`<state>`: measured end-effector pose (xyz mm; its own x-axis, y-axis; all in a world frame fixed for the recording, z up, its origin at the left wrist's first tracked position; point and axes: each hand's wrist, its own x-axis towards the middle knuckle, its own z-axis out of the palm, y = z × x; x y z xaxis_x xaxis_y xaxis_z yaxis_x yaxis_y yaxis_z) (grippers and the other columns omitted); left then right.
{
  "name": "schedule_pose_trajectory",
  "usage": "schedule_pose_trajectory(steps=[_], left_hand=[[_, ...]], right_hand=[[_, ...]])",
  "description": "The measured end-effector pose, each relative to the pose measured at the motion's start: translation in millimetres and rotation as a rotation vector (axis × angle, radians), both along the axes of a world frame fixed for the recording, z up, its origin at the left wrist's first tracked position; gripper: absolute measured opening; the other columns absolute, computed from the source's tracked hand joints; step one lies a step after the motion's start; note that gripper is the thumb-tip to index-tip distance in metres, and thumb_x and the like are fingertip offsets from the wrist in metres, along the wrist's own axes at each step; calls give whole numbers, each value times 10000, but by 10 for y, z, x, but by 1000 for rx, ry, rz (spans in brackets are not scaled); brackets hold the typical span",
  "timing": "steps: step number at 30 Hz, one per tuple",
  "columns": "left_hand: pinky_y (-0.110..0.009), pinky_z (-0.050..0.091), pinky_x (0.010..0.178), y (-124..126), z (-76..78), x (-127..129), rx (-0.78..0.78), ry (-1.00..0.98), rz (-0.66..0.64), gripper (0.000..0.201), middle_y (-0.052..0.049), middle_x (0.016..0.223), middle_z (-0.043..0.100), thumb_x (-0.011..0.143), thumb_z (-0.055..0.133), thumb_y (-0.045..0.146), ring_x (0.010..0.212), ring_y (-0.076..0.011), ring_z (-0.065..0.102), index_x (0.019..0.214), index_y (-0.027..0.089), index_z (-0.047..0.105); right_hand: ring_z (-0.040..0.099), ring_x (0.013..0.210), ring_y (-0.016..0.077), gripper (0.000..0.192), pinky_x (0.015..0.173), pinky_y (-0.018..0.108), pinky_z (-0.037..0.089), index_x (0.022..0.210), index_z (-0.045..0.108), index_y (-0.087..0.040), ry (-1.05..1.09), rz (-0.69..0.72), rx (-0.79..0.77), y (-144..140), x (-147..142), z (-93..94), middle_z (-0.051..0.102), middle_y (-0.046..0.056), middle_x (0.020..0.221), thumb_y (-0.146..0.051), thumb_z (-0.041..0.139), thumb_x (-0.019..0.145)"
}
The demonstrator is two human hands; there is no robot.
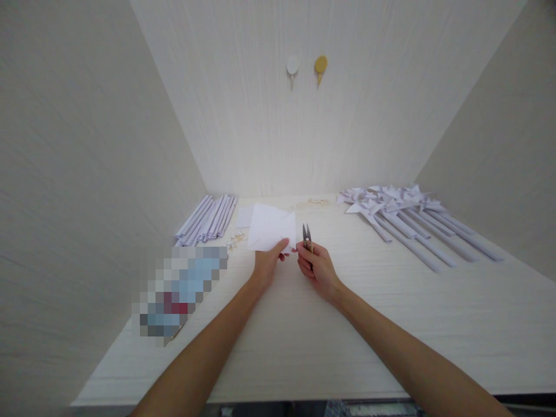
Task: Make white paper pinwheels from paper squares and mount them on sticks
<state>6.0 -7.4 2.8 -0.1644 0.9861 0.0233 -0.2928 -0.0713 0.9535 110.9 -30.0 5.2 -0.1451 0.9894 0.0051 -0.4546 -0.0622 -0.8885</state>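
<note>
A square white sheet of paper (270,227) is pinched at its lower right part by my left hand (271,260), thumb on top. Slits or creases seem to run in from its corners, though they are faint. My right hand (318,263) is closed around a pair of small thread snips (306,234), their two pointed blades aimed away from me and slightly apart. The fingertips of this hand are close to the paper's lower right corner; whether they touch it I cannot tell. Another paper piece (244,217) lies flat just behind the sheet's left edge.
Rolled paper sticks (211,217) are stacked at the back left. Paper pinwheels (386,202) on paper sticks lie at the back right. Small pins or fasteners (237,238) are scattered left of the sheet. A blurred-out object (185,292) lies front left. Walls enclose the white table (295,347).
</note>
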Motion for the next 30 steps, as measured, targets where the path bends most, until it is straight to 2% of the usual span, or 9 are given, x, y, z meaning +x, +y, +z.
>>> schedule_pose_trajectory(steps=[4,12,30], left_hand=[[-205,339,405,-9,31,6,-21,-34,34,190,16,577,568,510,669,239,453,-85,495,623,146,547],[-211,344,412,-14,17,11,-19,-23,21,201,28,583,559,491,689,249,470,-77,478,608,150,559],[-190,339,394,-49,33,23,-3,-46,-27,197,28,562,536,500,685,230,462,-65,450,599,141,540]], right_hand=[[214,294,11,211,292,166,116,620,516,-159,-79,-51,27,19,-5,-34,322,-117,357,-312,658,587],[237,310,22,241,302,179,135,574,509,-159,-184,-131,59,48,0,-67,328,-106,360,-356,644,605],[217,296,14,251,298,177,107,603,493,-161,-121,-111,-15,43,4,-39,336,-118,343,-337,671,580]])
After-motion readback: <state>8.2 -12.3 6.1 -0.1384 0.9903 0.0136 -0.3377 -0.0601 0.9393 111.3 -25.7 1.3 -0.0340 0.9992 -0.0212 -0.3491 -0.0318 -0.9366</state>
